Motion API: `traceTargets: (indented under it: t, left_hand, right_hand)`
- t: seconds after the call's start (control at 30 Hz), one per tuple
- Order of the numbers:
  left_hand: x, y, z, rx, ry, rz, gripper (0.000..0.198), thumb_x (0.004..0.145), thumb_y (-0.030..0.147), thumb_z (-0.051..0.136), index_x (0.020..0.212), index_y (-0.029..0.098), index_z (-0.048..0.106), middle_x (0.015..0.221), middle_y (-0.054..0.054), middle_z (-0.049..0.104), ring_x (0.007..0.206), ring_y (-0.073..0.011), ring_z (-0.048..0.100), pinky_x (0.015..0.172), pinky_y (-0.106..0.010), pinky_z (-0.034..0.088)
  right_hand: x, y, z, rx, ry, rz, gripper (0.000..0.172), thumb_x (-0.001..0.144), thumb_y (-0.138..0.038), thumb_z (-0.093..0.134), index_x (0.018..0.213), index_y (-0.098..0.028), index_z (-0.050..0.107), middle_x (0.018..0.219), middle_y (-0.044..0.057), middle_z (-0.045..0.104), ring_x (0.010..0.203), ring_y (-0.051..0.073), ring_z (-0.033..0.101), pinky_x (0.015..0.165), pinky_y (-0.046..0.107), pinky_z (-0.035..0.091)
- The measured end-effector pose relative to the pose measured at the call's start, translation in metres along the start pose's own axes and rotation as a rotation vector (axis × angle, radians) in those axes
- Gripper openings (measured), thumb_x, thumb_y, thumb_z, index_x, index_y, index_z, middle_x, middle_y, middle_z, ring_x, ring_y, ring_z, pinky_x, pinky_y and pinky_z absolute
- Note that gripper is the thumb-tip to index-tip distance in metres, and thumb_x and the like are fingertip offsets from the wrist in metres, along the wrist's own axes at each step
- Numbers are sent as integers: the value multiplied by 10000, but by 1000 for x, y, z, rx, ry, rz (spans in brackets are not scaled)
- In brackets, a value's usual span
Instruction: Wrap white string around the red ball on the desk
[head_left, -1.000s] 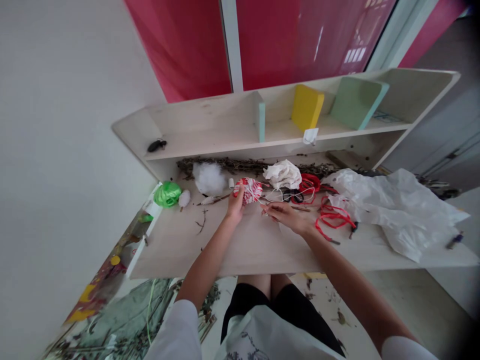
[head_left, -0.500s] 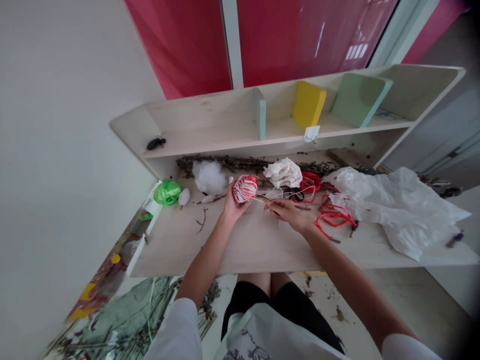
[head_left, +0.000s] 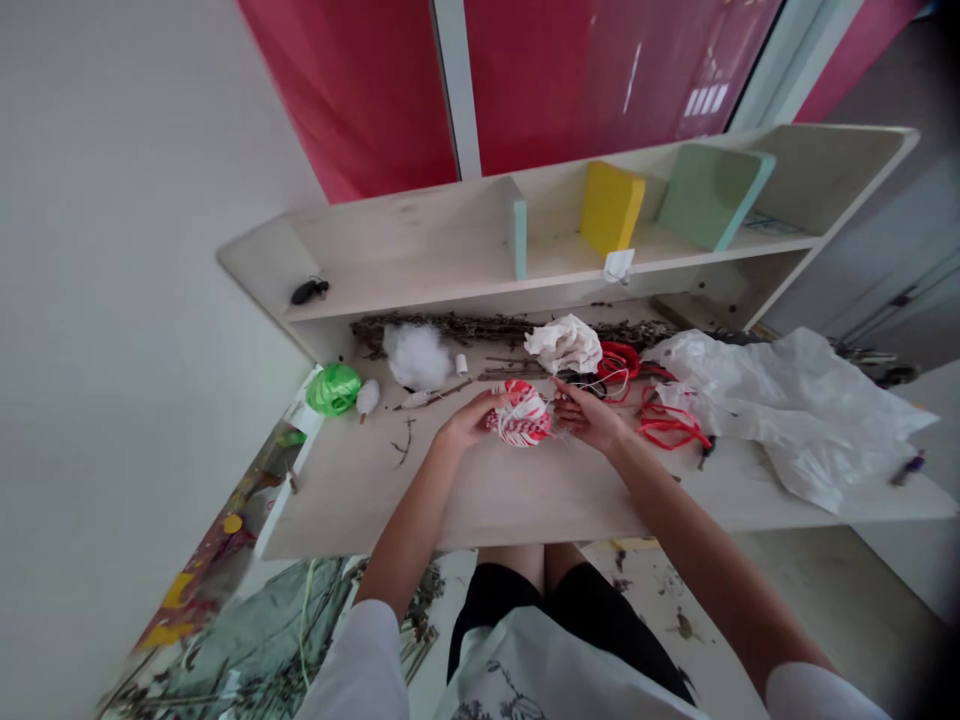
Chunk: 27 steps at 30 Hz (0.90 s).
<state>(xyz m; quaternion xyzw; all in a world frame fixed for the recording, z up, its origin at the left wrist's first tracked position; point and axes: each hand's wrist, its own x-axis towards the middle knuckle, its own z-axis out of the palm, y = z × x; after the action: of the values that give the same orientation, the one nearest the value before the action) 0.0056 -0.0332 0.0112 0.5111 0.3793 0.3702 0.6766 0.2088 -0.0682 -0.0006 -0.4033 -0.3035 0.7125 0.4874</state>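
Observation:
My left hand [head_left: 471, 418] holds the left side of a red and white ball of wound string [head_left: 523, 416], over the middle of the pale desk [head_left: 510, 492]. Just right of the ball, my right hand [head_left: 586, 415] is closed with its fingers pinched together on white string [head_left: 553, 384]. Thin string runs from there toward a red bundle [head_left: 619, 362]. Behind my right hand lies a crumpled white wad [head_left: 564, 344]. White fluff [head_left: 417, 357] and a small white spool [head_left: 461, 364] rest behind my left hand.
Green ball [head_left: 334, 388] and a small white ball on a stick [head_left: 367, 397] lie at the left. Dry twigs [head_left: 465, 327] line the back under the shelf [head_left: 420, 275]. Red cord [head_left: 673, 425] and a plastic bag [head_left: 795, 400] cover the right side.
The ball has moved right and toward me, and turned to show another side. My right hand has shifted slightly right and up. The white spool now shows fully.

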Motion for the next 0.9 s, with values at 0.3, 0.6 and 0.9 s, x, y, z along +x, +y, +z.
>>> traceTargets:
  t: [0.3, 0.6, 0.9]
  left_hand:
    - [-12, -1, 18, 194, -261, -64, 769, 487, 232, 916, 1212, 213, 658, 1272, -118, 644, 1107, -269, 632, 929, -359, 503]
    - [-5, -6, 26, 285, -101, 2, 569, 513, 288, 899, 1028, 146, 704, 976, -86, 708, 900, -220, 651, 835, -342, 511]
    - [2, -12, 33, 206, 161, 65, 466, 611, 520, 815, 874, 159, 680, 821, -45, 698, 756, -167, 624, 728, -281, 483]
  right_hand:
    - [-12, -3, 10, -293, 217, -281, 482, 596, -607, 772, 627, -197, 520, 480, -79, 359, 458, 56, 289, 463, 228, 242]
    - [-15, 0, 14, -365, 82, -387, 468, 645, -615, 740, 608, -194, 540, 470, -76, 327, 456, 60, 220, 472, 255, 157]
    - [-18, -4, 14, -283, 67, -372, 448, 651, -586, 742, 614, -210, 500, 447, -81, 291, 436, 62, 196, 473, 264, 131]
